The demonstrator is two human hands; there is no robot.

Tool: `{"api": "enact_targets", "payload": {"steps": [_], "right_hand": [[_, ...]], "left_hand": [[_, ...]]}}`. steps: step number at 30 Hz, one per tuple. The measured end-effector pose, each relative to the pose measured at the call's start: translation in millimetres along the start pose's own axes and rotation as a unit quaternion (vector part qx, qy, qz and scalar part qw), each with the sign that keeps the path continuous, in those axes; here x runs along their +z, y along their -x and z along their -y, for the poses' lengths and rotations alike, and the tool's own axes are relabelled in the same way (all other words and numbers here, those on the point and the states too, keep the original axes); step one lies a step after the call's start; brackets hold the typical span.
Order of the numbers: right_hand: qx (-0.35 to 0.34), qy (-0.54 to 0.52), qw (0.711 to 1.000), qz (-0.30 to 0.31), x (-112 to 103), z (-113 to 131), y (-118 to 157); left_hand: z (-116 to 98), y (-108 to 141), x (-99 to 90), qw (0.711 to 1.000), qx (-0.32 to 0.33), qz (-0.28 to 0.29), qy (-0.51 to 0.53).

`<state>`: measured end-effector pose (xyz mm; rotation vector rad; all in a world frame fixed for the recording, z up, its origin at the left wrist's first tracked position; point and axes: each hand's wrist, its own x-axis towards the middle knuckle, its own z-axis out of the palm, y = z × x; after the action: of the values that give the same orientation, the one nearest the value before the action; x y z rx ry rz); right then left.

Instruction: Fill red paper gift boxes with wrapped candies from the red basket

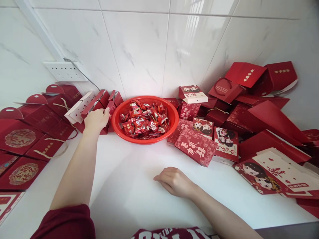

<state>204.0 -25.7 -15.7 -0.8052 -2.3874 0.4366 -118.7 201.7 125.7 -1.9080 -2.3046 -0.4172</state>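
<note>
My left hand (96, 120) reaches over the small red boxes (101, 99) just left of the red basket. Its fingers curl down at the boxes, and the fingertips are mostly hidden, so a hold cannot be made out. The red plastic basket (116, 131) is full of wrapped candies (144, 119). My right hand (171, 181) rests low over the white table, in front of the basket, with its fingers curled together and nothing visible in them. A white box with small red marks (81, 105) stands left of my left hand.
Red gift boxes (21, 139) line the left side, some with rope handles. On the right, flat and folded red boxes (196, 146) are piled up against the tiled wall (142, 49). A socket strip (65, 71) with a cable is at the back left of the white table (129, 205).
</note>
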Motion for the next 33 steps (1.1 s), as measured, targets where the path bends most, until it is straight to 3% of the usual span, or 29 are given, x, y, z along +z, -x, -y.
{"api": "enact_targets", "payload": {"steps": [3,6,8,10,13,14,16,20,24,29,31,33], "right_hand": [[-0.005,0.01,1.0,-0.007,-1,-1,-1],[-0.016,0.035,0.999,-0.03,-14,-6,-2],[0.002,0.067,0.995,-0.068,-33,-11,0],[0.048,0.112,0.986,-0.11,-58,-18,6],[0.156,0.198,0.96,-0.123,-96,-27,21],[0.197,0.223,0.948,-0.109,-104,-30,28],[0.285,0.256,0.921,-0.07,-114,-37,40],[0.411,0.236,0.88,-0.006,-106,-49,55],[0.45,0.187,0.87,-0.077,-104,-56,56],[0.398,0.052,0.892,-0.208,-126,-52,61],[0.355,-0.075,0.904,-0.225,-128,-47,64],[0.31,-0.214,0.904,-0.203,-121,-43,64]], "left_hand": [[-10,20,-21.4,0.997,0.033,-0.072,0.012],[-25,50,-39.9,0.976,0.108,-0.183,0.041],[-35,74,-45.2,0.933,0.208,-0.285,0.067],[-43,100,-43.5,0.868,0.348,-0.342,0.088],[-53,137,-34.1,0.762,0.561,-0.315,0.071],[-56,147,-31.4,0.737,0.603,-0.297,0.069],[-62,164,-29.9,0.718,0.636,-0.271,0.079],[-71,176,-44.6,0.718,0.624,-0.282,0.13],[-72,179,-66.5,0.722,0.606,-0.301,0.14],[-54,183,-74.9,0.767,0.581,-0.253,0.1],[-48,184,-73.7,0.803,0.545,-0.202,0.13],[-48,184,-72.2,0.833,0.513,-0.142,0.152]]}}
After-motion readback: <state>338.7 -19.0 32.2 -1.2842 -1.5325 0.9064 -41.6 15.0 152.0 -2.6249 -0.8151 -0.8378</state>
